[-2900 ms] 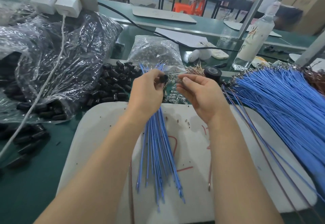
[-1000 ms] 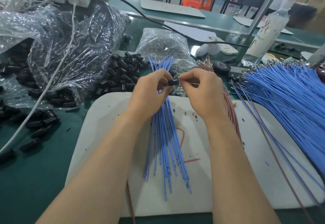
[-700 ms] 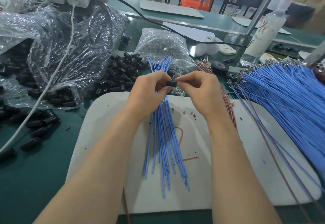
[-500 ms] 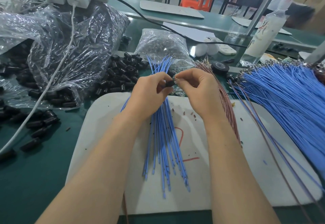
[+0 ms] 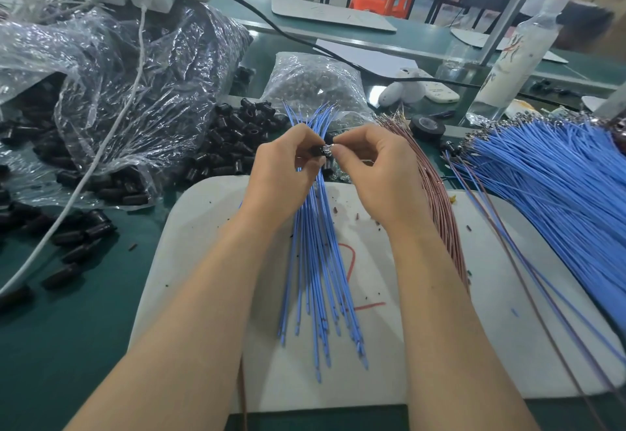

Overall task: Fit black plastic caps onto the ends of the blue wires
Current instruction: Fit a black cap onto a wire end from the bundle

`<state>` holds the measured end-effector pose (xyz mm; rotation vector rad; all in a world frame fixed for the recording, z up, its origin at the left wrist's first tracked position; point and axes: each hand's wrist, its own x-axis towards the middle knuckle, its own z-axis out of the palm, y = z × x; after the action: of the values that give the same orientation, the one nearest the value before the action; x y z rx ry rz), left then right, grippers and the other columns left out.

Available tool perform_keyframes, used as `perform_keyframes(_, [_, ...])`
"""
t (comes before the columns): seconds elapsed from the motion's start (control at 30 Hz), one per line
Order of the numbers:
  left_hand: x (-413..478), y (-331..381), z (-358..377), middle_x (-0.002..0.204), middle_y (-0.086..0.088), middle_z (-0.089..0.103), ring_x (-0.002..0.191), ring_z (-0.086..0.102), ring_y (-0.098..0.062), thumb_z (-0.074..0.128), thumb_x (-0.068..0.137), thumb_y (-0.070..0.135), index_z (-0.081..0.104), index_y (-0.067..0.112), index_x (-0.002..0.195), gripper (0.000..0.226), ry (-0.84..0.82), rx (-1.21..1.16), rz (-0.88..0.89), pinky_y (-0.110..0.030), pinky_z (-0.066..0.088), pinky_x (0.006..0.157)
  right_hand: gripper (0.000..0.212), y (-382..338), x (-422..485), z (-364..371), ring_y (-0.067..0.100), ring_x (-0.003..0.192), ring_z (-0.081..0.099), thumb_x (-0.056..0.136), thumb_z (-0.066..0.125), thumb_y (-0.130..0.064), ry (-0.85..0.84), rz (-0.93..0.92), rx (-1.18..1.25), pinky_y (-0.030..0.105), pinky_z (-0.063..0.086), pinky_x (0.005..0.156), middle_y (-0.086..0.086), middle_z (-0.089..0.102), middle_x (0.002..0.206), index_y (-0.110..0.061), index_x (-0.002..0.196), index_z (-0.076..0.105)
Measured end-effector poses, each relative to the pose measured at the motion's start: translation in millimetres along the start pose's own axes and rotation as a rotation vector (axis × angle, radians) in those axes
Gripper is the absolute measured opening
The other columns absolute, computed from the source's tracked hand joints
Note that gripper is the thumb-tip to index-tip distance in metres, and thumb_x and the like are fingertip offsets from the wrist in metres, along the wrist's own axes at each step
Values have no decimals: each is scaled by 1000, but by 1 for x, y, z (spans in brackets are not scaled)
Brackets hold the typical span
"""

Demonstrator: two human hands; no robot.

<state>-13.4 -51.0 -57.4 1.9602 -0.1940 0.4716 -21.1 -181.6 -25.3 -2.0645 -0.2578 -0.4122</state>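
Above the white board [image 5: 203, 227], my hands meet.
My left hand [image 5: 284, 173] holds thin blue wires [image 5: 315, 261], fingers pinching small black plastic cap [image 5: 317, 151]; right hand [image 5: 379, 176] pinches silvery terminal [image 5: 327, 149].

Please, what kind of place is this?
Probably a factory wire-assembly bench: a big heap of blue wires, a loose pile of black caps, and further green worktables behind.

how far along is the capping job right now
Done: no capped wire is plainly visible. In hand: the left hand pinches a black cap while the right hand holds a metal wire end at it. Left: the bundle of blue wires under the left hand shows bare tips, and the big blue pile and heap of loose caps wait.
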Motion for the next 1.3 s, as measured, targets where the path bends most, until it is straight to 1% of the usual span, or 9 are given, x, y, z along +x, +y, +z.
perform_keyframes(0.2, [-1, 2, 1, 78, 18, 64, 78, 63, -5, 62, 86, 6, 67, 17, 95, 14, -24, 74, 36, -24, 51, 81, 4, 1, -1, 2, 4, 72, 62, 86, 66, -10, 47, -42, -119, 14, 49, 71, -11, 64, 72, -11, 87, 70])
perform_keyframes(0.3, [-1, 4, 1, 83, 7, 66, 79, 60, -16, 62, 86, 5, 69, 13, 97, 16, -40, 126, 88, -34, 50, 79, 5, 2, 0, 1, 4, 76, 60, 85, 66, -9, 57, -35, -137, 12, 46, 70, -16, 60, 69, -11, 85, 70])
perform_keyframes(0.43, [-2, 6, 4, 90, -3, 68, 78, 56, -19, 61, 87, 7, 70, 11, 103, 18, -66, 215, 144, -39, 48, 79, 5, 6, 2, 0, -2, 63, 58, 84, 67, -11, 52, 10, -146, 8, 44, 68, -17, 59, 67, -14, 84, 71])
perform_keyframes(0.57, [-2, 7, 3, 91, -1, 68, 84, 55, -21, 63, 89, 14, 70, 13, 106, 19, -85, 267, 168, -39, 46, 82, 6, 9, 4, -7, 3, 69, 61, 84, 68, -11, 35, 44, -127, 16, 49, 72, -15, 63, 68, -16, 83, 72])
perform_keyframes(0.7, [-4, 5, 2, 86, 6, 68, 91, 51, -16, 65, 88, 26, 70, 19, 101, 16, -77, 304, 135, -30, 41, 79, 7, 12, 5, -12, 8, 70, 62, 84, 68, -12, -24, 96, -132, 20, 51, 74, -7, 66, 71, -18, 82, 71])
perform_keyframes(0.93, [-3, 6, 6, 85, 2, 67, 91, 50, -19, 66, 87, 20, 69, 12, 96, 13, -150, 296, 163, -33, 42, 79, 10, 14, 5, -19, 12, 72, 64, 85, 68, -13, -123, 157, -118, 32, 54, 80, -4, 68, 71, -21, 79, 69])
perform_keyframes(1.1, [-2, 5, 6, 84, 7, 63, 80, 48, -16, 63, 88, 17, 66, 16, 99, 11, -114, 292, 120, -34, 43, 77, 5, 12, 4, -9, 13, 75, 63, 87, 65, -13, -56, 167, -48, 40, 54, 84, -1, 68, 78, -17, 86, 69])
perform_keyframes(1.2, [-2, 5, 5, 78, 7, 61, 72, 52, -16, 61, 89, 12, 65, 15, 101, 13, -29, 242, 64, -34, 48, 77, 9, 10, 5, -6, 17, 78, 66, 89, 63, -16, 57, 173, 21, 43, 53, 84, 0, 69, 79, -20, 81, 64])
perform_keyframes(1.3, [-3, 5, 3, 85, -1, 69, 82, 63, -21, 58, 90, 10, 63, 11, 102, 13, 21, 154, 26, -38, 51, 82, 15, 8, 3, -3, 18, 77, 68, 91, 59, -15, 100, 197, 93, 46, 53, 84, 2, 70, 79, -25, 81, 56])
